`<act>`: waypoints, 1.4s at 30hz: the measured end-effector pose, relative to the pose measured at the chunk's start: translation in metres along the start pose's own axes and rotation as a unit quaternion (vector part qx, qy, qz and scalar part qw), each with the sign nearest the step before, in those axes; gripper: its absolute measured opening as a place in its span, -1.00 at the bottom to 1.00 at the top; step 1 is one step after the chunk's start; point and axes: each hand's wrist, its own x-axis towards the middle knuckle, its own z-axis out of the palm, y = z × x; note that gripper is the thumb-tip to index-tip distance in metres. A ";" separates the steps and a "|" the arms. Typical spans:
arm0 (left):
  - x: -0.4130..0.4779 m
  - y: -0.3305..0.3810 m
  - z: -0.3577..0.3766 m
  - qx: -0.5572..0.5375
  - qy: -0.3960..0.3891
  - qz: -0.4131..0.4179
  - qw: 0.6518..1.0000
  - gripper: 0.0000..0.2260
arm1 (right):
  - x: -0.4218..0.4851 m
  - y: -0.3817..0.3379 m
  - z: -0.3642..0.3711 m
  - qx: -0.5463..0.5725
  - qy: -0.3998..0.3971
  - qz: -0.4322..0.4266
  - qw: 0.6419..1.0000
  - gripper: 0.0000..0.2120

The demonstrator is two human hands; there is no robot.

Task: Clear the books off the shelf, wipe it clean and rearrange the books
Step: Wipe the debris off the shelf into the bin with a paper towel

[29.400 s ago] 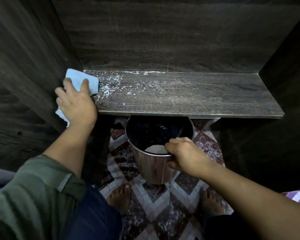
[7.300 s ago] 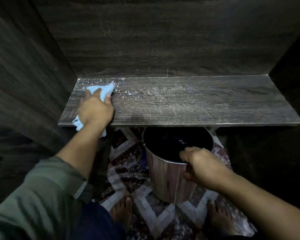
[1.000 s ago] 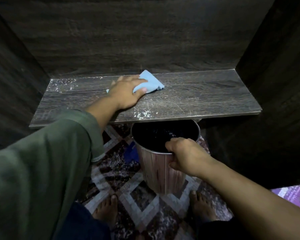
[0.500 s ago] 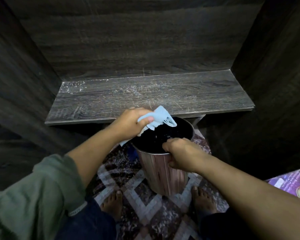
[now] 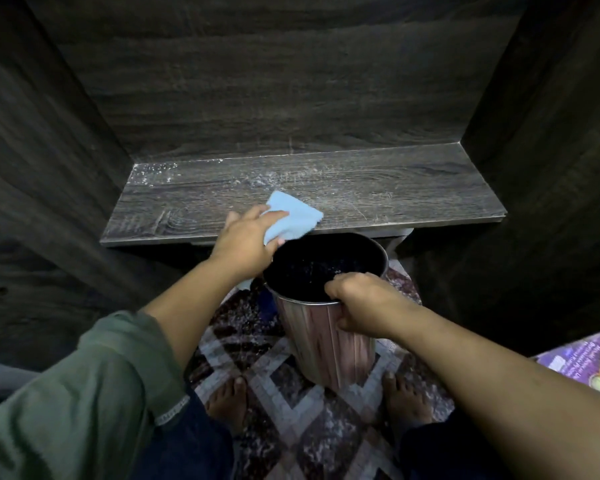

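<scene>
The dark wood shelf (image 5: 378,188) holds no books; white dust speckles its back left corner and middle. My left hand (image 5: 246,240) grips a light blue cloth (image 5: 291,218) at the shelf's front edge, just above the rim of a metal bin. My right hand (image 5: 359,303) clamps the near rim of that bin (image 5: 326,337), holding it under the shelf's front edge. The bin's inside is dark with a few white specks.
Dark wooden side walls (image 5: 49,168) and a back panel enclose the shelf. A patterned rug (image 5: 291,410) covers the floor, with my bare feet on either side of the bin. A colourful purple book cover (image 5: 582,362) shows at the right edge.
My left hand has lifted the cloth from over the bin's mouth back up to the shelf's front edge. The right hand keeps its grip on the bin.
</scene>
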 end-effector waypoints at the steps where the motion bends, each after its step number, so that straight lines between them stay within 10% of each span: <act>1: -0.004 0.005 -0.004 -0.037 -0.012 0.035 0.999 -0.59 | -0.001 0.001 0.000 -0.001 -0.004 -0.001 1.000 -0.65; 12: -0.045 0.019 -0.016 -0.084 0.165 -0.029 0.982 -0.59 | -0.004 -0.015 0.005 -0.028 0.002 -0.015 0.999 -0.65; 17: -0.047 0.004 -0.003 -0.026 0.080 -0.051 0.995 -0.63 | 0.006 -0.019 0.006 -0.046 0.013 -0.017 0.999 -0.66; 21: -0.040 0.001 -0.010 -0.040 0.191 -0.036 0.980 -0.65 | 0.015 -0.021 0.006 -0.047 0.015 -0.019 0.999 -0.67; 26: -0.029 -0.017 -0.011 -0.039 0.074 -0.044 0.996 -0.66 | 0.031 -0.029 0.001 -0.039 0.010 -0.016 0.999 -0.69; 35: 0.005 -0.103 -0.065 0.074 0.282 -0.230 0.928 -0.62 | 0.059 -0.043 0.003 -0.004 0.008 -0.035 0.999 -0.73; 42: 0.036 -0.169 -0.059 0.254 0.148 -0.241 0.925 -0.47 | 0.062 -0.042 0.009 0.007 -0.002 -0.034 0.999 -0.72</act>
